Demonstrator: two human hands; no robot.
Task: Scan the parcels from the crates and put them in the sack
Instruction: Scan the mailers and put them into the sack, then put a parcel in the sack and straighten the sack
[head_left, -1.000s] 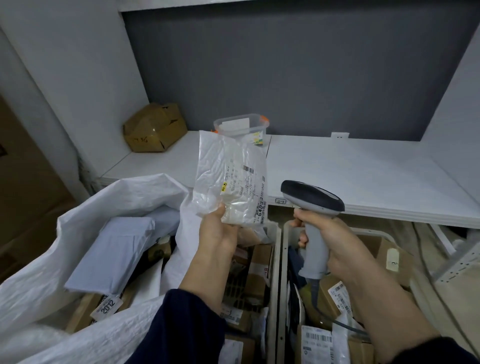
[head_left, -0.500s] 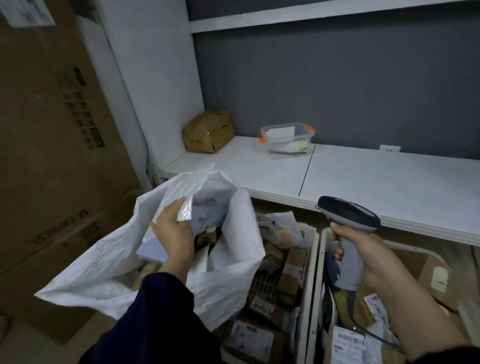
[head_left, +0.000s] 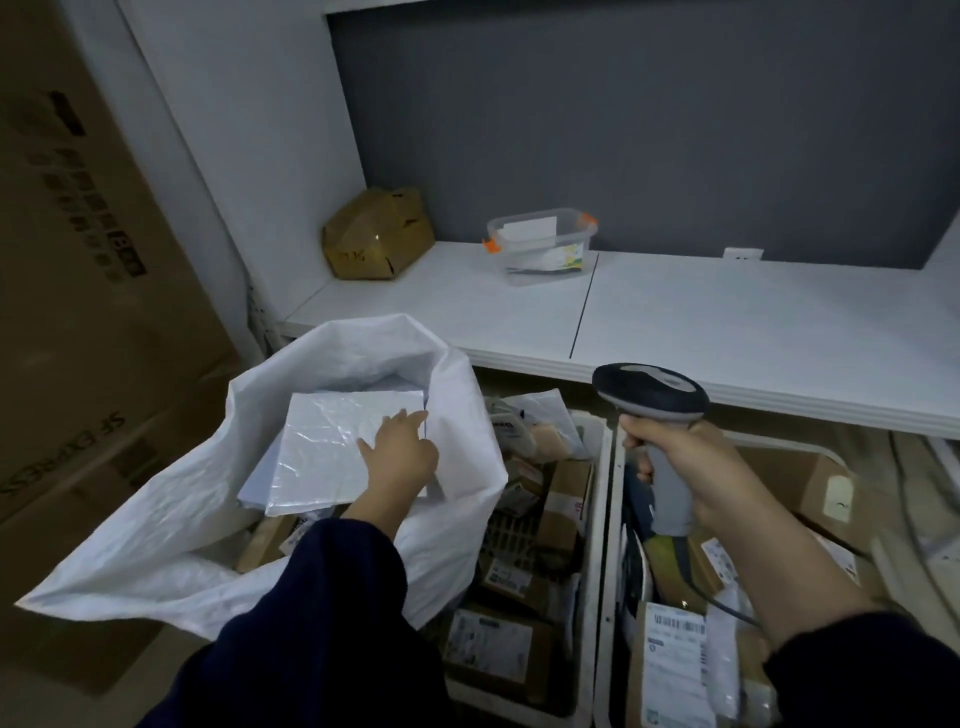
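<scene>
Two crates sit side by side just right of the sack (head_left: 171, 525), under the front edge of the white surface (head_left: 753, 332). Left crate (head_left: 589, 571): brown cartons with printed labels, a few soft pouches at its far end. Right crate (head_left: 605, 649): more labelled cartons, one barcode label face up near its close end.

Sack is white woven plastic, mouth open and slumped. Inside: flat white plastic parcels (head_left: 343, 447), glossy and creased, stacked near the top; brown cartons show beneath them at the near side.

Left hand (head_left: 400, 457) reaches into the sack mouth, dark sleeve to the wrist, palm down. Its grip is loose, fingers spread and resting on the top parcel's right edge, pinching nothing that I can see.

Right hand (head_left: 685, 467) is raised over the right crate, grip pressed tight around the grey handle of the scanner (head_left: 652, 397), dark head pointing away. Cable trails down into the crate.

Beyond the sack on the surface: a crumpled brown box (head_left: 376, 234) and a clear tub (head_left: 543, 244) with orange clips.
</scene>
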